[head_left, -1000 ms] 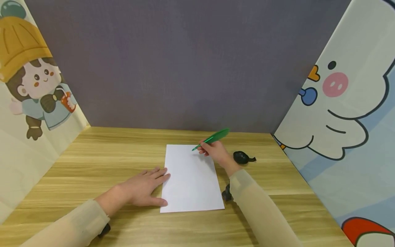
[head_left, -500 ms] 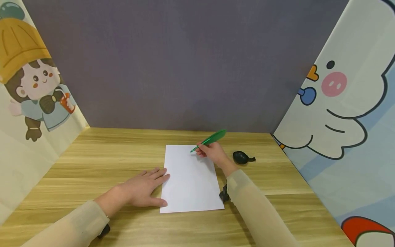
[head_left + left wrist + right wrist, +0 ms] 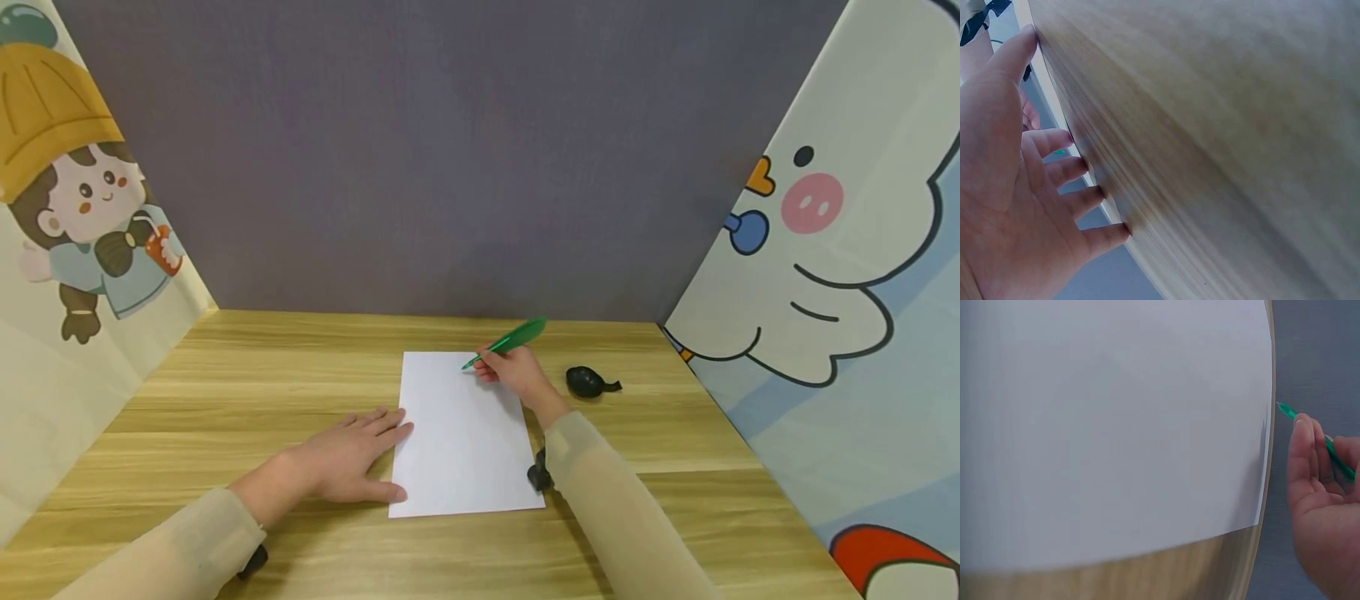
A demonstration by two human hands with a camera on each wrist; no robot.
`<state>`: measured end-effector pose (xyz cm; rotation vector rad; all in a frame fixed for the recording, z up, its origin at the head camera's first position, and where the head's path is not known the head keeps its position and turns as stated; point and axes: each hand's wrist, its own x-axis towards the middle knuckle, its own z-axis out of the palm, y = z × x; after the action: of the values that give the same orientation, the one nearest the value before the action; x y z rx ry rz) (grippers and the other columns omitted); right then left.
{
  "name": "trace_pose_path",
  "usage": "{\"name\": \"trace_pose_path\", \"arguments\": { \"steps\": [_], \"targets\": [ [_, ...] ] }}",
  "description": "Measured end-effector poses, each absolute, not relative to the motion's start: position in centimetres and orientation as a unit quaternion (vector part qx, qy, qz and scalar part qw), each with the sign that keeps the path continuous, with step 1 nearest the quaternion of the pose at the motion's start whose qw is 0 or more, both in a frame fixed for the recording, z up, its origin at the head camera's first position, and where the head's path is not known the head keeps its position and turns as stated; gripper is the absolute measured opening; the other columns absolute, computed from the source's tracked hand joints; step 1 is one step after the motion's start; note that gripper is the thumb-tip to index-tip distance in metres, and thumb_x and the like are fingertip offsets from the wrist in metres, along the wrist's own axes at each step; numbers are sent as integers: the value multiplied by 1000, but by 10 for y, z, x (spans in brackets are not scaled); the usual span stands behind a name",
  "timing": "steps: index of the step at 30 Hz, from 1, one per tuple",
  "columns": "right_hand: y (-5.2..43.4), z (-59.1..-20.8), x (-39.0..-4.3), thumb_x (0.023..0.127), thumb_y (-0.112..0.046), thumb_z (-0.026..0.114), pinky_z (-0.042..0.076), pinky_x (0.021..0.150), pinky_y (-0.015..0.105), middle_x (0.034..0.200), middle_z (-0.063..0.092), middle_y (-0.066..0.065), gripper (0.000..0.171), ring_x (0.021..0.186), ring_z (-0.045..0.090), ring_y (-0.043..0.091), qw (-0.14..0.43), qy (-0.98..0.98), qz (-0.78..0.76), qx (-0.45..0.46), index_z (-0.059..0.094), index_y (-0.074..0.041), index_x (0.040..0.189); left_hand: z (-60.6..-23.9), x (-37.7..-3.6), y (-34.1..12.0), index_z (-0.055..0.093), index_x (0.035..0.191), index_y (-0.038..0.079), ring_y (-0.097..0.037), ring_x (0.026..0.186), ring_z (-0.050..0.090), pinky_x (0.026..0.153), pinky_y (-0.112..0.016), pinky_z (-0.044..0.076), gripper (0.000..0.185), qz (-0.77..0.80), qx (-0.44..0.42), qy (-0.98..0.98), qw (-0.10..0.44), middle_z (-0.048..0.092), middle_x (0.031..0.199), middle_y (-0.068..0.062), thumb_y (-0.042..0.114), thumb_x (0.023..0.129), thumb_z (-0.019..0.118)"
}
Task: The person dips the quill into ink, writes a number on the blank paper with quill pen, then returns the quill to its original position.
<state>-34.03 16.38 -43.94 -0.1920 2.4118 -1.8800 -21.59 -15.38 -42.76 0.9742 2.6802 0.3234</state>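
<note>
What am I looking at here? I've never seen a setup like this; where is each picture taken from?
There is no robot here, only a person's two bare hands. The wide picture comes from a camera worn on the head, looking forward and down; the two close ones are taken from the wrists, each watching its own hand. On the wooden table lie a white sheet of paper and a black object I can't identify. The left hand rests at the sheet's left edge, fingers spread. The right hand holds a feather-shaped green pen, its tip pointing at the sheet's far part.
</note>
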Motion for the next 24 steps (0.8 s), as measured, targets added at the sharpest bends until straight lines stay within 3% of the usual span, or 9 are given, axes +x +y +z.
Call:
{"name": "trace_pose_path", "arguments": {
  "steps": [16, 24],
  "targets": [
    [155, -442, -344, 113, -13, 63, 67, 80, 29, 106, 80, 20, 25, 88, 80, 18, 20, 795, -604, -45, 75, 7, 123, -428, -217, -153, 36, 173, 11, -45, 168, 25, 131, -73, 27, 106, 110, 335, 927, 131, 28, 182, -15, 80, 97, 63],
    [154, -443, -344, 113, -12, 62, 68, 82, 30, 108, 80, 23, 26, 91, 80, 21, 20, 797, -603, -41, 74, 8, 125, -428, -216, -153, 36, 173, 11, -45, 168, 24, 132, -72, 27, 105, 109, 337, 926, 132, 28, 182, -15, 80, 97, 62]
  ]
}}
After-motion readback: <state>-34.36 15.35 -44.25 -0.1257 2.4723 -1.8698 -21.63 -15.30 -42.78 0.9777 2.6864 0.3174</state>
